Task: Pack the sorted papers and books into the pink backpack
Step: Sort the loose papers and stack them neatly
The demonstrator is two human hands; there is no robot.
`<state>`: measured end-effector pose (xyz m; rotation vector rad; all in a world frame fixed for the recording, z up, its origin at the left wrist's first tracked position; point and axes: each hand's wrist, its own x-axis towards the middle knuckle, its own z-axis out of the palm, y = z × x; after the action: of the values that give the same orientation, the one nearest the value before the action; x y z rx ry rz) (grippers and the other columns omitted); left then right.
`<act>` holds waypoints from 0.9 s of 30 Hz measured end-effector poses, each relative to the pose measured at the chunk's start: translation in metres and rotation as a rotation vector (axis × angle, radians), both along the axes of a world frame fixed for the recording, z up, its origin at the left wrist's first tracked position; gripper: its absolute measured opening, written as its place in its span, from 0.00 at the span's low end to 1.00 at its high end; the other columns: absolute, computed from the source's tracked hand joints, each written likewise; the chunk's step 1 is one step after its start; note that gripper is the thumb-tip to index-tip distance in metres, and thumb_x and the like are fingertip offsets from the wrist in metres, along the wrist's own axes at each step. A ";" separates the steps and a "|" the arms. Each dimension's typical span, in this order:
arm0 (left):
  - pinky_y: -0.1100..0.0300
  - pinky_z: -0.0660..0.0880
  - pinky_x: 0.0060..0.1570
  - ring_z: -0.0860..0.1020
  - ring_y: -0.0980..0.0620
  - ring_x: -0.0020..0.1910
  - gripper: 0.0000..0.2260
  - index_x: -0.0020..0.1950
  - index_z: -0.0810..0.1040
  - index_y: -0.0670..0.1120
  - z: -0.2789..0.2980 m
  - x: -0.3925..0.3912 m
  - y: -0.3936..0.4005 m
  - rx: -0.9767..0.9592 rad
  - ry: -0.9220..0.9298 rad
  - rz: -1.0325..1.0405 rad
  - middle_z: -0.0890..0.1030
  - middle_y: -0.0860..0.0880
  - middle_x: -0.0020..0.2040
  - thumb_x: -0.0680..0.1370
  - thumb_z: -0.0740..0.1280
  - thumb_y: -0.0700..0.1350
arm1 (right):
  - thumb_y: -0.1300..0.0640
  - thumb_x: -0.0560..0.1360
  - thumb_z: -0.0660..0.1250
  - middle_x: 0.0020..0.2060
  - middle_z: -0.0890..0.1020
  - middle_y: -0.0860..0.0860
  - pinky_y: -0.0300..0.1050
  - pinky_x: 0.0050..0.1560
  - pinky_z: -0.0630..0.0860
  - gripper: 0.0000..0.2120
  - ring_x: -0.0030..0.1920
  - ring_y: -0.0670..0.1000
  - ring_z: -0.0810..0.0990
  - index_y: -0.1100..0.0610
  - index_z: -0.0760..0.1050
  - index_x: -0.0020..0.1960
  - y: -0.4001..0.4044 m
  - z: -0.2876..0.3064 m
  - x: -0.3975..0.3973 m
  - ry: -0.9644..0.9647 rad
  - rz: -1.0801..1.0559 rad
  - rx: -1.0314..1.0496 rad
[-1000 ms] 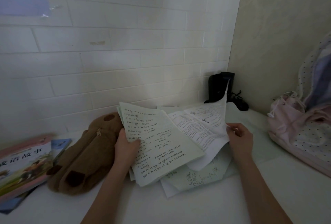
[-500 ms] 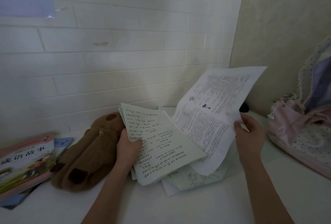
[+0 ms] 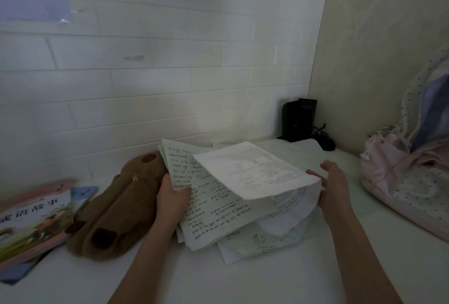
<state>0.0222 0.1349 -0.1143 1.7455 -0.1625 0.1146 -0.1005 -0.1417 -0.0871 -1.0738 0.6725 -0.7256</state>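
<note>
My left hand [image 3: 171, 200] grips the left edge of a sheaf of handwritten papers [image 3: 213, 211] lifted off the white table [image 3: 243, 284]. A printed white sheet [image 3: 252, 172] is folded over on top of that sheaf. My right hand [image 3: 334, 187] holds this sheet at its right fold, thumb above and fingers under the edge. More loose papers [image 3: 264, 243] lie flat beneath. The pink backpack [image 3: 408, 182] with dotted fabric lies at the right edge of the table. Picture books [image 3: 34, 221] are stacked at the far left.
A brown plush zip case [image 3: 116, 206] lies between the books and the papers, touching my left hand. A black device with a cable [image 3: 300, 120] stands in the back corner. White brick wall behind, beige wall to the right.
The printed sheet, raised upright in my right hand half a second ago, has come down folded over the sheaf. My right hand moved down to its right edge.
</note>
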 end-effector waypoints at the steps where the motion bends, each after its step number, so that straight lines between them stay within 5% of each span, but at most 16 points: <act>1: 0.62 0.71 0.42 0.74 0.51 0.50 0.17 0.62 0.70 0.42 0.000 0.000 0.000 -0.002 -0.002 0.003 0.77 0.47 0.56 0.75 0.64 0.33 | 0.48 0.76 0.64 0.49 0.81 0.55 0.51 0.54 0.76 0.11 0.49 0.55 0.80 0.56 0.76 0.49 -0.001 -0.002 -0.001 0.082 0.045 -0.035; 3: 0.66 0.69 0.37 0.74 0.52 0.50 0.17 0.62 0.70 0.42 0.000 0.001 0.000 -0.003 -0.007 0.002 0.76 0.48 0.54 0.75 0.64 0.32 | 0.52 0.74 0.69 0.48 0.82 0.58 0.50 0.51 0.77 0.11 0.46 0.56 0.80 0.60 0.79 0.48 0.000 -0.009 -0.003 0.248 0.206 -0.144; 6: 0.67 0.68 0.36 0.74 0.52 0.49 0.17 0.62 0.69 0.43 0.000 0.001 -0.001 0.005 -0.006 0.001 0.75 0.49 0.53 0.75 0.64 0.33 | 0.59 0.73 0.71 0.52 0.82 0.60 0.48 0.46 0.79 0.17 0.48 0.58 0.80 0.65 0.77 0.60 0.004 -0.016 -0.008 0.341 0.346 -0.212; 10: 0.66 0.69 0.36 0.74 0.52 0.49 0.17 0.62 0.69 0.43 0.000 0.001 -0.001 -0.004 0.003 0.002 0.75 0.50 0.53 0.75 0.64 0.33 | 0.45 0.71 0.71 0.54 0.76 0.51 0.47 0.53 0.75 0.23 0.53 0.52 0.76 0.51 0.72 0.62 0.010 -0.009 -0.003 0.420 0.225 -0.525; 13: 0.66 0.68 0.37 0.74 0.52 0.49 0.17 0.63 0.69 0.43 0.001 0.000 -0.001 -0.002 0.005 -0.001 0.74 0.51 0.52 0.75 0.64 0.33 | 0.50 0.72 0.71 0.47 0.82 0.54 0.50 0.49 0.78 0.13 0.46 0.53 0.79 0.57 0.79 0.52 0.010 -0.017 0.000 0.501 0.112 -0.732; 21: 0.60 0.69 0.46 0.73 0.52 0.51 0.19 0.64 0.69 0.42 0.001 0.000 -0.001 -0.005 0.006 -0.012 0.76 0.47 0.58 0.74 0.64 0.33 | 0.71 0.72 0.63 0.54 0.80 0.62 0.59 0.57 0.76 0.15 0.55 0.62 0.79 0.64 0.77 0.58 -0.006 -0.020 -0.007 -0.051 0.121 -0.011; 25: 0.60 0.70 0.46 0.73 0.52 0.51 0.19 0.65 0.68 0.43 0.000 0.000 -0.001 0.008 0.019 -0.020 0.76 0.45 0.61 0.75 0.64 0.34 | 0.69 0.76 0.62 0.46 0.80 0.51 0.41 0.42 0.81 0.12 0.45 0.51 0.80 0.55 0.76 0.52 0.006 -0.011 -0.007 -0.347 -0.271 0.101; 27: 0.60 0.71 0.47 0.74 0.51 0.53 0.21 0.67 0.65 0.43 0.001 -0.001 -0.002 0.031 0.016 -0.029 0.75 0.45 0.63 0.75 0.64 0.34 | 0.68 0.77 0.63 0.48 0.79 0.50 0.44 0.47 0.81 0.12 0.48 0.50 0.80 0.51 0.73 0.51 0.005 -0.011 -0.006 -0.462 -0.371 0.185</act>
<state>0.0214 0.1333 -0.1136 1.7738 -0.1789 0.0778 -0.1062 -0.1365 -0.0978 -0.5824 0.5283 -1.1635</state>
